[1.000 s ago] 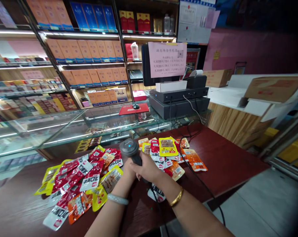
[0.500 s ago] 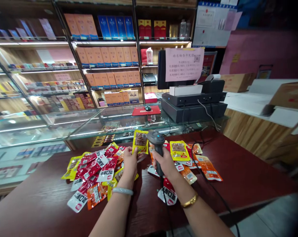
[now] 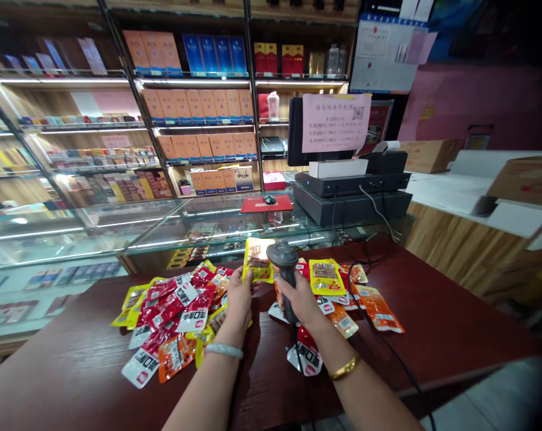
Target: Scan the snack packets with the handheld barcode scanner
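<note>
My left hand [image 3: 238, 296] holds a yellow snack packet [image 3: 258, 260] upright above the dark red table [image 3: 432, 323]. My right hand [image 3: 300, 299] grips a grey barcode scanner [image 3: 283, 263] by its handle, its head right beside the packet. The scanner's black cable [image 3: 387, 347] trails off to the right across the table. A pile of red, yellow and orange snack packets [image 3: 172, 311] lies to the left of my hands. A second group of packets [image 3: 343, 293] lies to the right.
A glass display counter [image 3: 163, 227] runs behind the table. On it stand a black cash register with monitor [image 3: 349, 185], a pink notice [image 3: 336, 122] and a red mouse pad [image 3: 266, 203]. Shelves of boxed goods [image 3: 194, 108] fill the back wall. Cardboard boxes sit at right.
My left hand has lifted a yellow packet from the pile and brought it up to the scanner head. The view has shifted left since a second ago; little moved in the last half second.
</note>
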`<control>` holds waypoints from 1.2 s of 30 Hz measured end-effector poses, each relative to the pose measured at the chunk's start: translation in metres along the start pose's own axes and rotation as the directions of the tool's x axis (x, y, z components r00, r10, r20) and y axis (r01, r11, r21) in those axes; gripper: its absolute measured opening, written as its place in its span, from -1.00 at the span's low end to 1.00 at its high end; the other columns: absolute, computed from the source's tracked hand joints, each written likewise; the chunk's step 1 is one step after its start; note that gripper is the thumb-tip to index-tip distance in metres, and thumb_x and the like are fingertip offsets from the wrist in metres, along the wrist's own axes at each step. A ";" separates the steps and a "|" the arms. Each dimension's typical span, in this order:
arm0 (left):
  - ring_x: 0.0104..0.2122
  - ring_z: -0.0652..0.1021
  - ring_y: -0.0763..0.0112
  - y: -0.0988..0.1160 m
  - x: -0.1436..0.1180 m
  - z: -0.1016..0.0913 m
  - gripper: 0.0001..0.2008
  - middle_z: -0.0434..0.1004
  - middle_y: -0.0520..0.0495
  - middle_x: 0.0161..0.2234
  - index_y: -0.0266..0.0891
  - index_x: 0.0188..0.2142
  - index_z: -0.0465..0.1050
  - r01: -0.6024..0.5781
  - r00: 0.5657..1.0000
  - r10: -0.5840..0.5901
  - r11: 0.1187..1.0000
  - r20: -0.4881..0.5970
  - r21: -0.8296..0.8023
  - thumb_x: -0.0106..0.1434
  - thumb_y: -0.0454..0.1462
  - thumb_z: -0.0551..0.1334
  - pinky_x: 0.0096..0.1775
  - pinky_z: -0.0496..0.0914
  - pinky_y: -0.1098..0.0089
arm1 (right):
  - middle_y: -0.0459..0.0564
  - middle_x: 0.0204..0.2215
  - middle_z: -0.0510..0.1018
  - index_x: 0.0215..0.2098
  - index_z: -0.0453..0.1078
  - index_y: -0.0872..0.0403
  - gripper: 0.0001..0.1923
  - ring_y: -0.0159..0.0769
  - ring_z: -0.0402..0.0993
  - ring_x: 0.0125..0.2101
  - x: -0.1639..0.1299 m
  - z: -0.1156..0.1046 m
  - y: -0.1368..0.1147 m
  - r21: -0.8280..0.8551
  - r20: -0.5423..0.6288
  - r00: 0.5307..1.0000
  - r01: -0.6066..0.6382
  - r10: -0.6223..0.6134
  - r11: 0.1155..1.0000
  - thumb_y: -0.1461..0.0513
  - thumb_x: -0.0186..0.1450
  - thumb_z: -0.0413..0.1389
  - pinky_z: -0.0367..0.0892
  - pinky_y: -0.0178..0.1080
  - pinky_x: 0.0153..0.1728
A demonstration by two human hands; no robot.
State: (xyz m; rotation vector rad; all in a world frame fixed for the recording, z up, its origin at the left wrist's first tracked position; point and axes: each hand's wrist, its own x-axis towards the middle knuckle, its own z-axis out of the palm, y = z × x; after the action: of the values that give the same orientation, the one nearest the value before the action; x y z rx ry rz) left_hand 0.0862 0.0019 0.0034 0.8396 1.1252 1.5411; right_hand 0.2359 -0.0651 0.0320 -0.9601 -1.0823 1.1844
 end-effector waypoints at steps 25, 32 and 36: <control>-0.13 0.69 0.30 0.014 0.006 -0.006 -0.80 0.61 -0.14 -0.16 -0.16 -0.15 0.28 -0.178 0.971 0.123 0.946 -0.206 -0.273 0.46 -0.10 0.20 0.01 0.58 0.19 | -0.28 -0.75 0.41 -0.08 0.35 0.02 -0.50 -0.36 0.28 -0.76 -0.002 0.001 0.002 -0.030 -0.025 0.998 -0.059 0.058 0.998 -0.07 0.18 0.32 0.26 -0.34 -0.71; 0.07 0.53 -0.07 -0.014 -0.018 0.011 -0.66 0.61 -0.35 -0.07 -0.25 -0.18 0.58 -0.362 0.930 0.209 0.367 0.303 0.857 0.23 -0.03 0.41 0.17 0.33 0.04 | -0.28 -0.77 0.38 -0.20 0.32 0.00 -0.58 -0.33 0.29 -0.77 0.006 -0.016 -0.006 -0.057 -0.151 0.982 -0.120 0.110 0.991 -0.04 0.16 0.32 0.26 -0.31 -0.71; 0.13 0.45 -0.15 -0.018 -0.032 0.023 -0.48 0.55 -0.40 0.00 -0.29 -0.12 0.62 -0.373 0.924 0.092 0.010 0.370 0.928 0.25 0.13 0.33 0.16 0.27 0.02 | -0.30 -0.75 0.39 -0.17 0.29 0.00 -0.58 -0.34 0.30 -0.77 0.009 -0.020 -0.007 -0.028 -0.150 0.984 -0.104 0.099 0.994 -0.02 0.18 0.31 0.27 -0.32 -0.71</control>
State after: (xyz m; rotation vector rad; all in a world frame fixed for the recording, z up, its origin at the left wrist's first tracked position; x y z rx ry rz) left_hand 0.1206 -0.0226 -0.0052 2.2170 1.9847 0.5380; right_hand 0.2574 -0.0577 0.0357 -1.1248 -0.9479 1.1592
